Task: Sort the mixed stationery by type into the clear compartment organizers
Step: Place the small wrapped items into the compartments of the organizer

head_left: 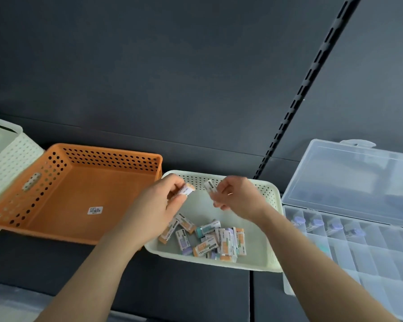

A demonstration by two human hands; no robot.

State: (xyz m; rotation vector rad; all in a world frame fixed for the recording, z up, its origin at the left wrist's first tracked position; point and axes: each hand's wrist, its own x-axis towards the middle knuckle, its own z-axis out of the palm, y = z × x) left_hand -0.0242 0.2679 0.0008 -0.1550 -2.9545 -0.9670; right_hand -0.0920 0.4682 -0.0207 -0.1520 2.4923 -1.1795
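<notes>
My left hand (165, 203) pinched one orange-sleeved eraser (187, 191). My right hand (239, 198) pinched a second eraser (209, 185), its colour unclear. Both hands were above the far end of the pale green basket (207, 262), midway along the dark shelf (196, 289). A heap of erasers (209, 240) lay in its near half: at least a dozen, overlapping too much for an exact count. At the shelf's right edge the clear organizer (382, 263) stood with its lid up. Four far-row compartments each held one purple piece (316, 223), and most others looked unfilled. I judged the sorting barely begun. One orange basket (79, 194) sat at the left.
</notes>
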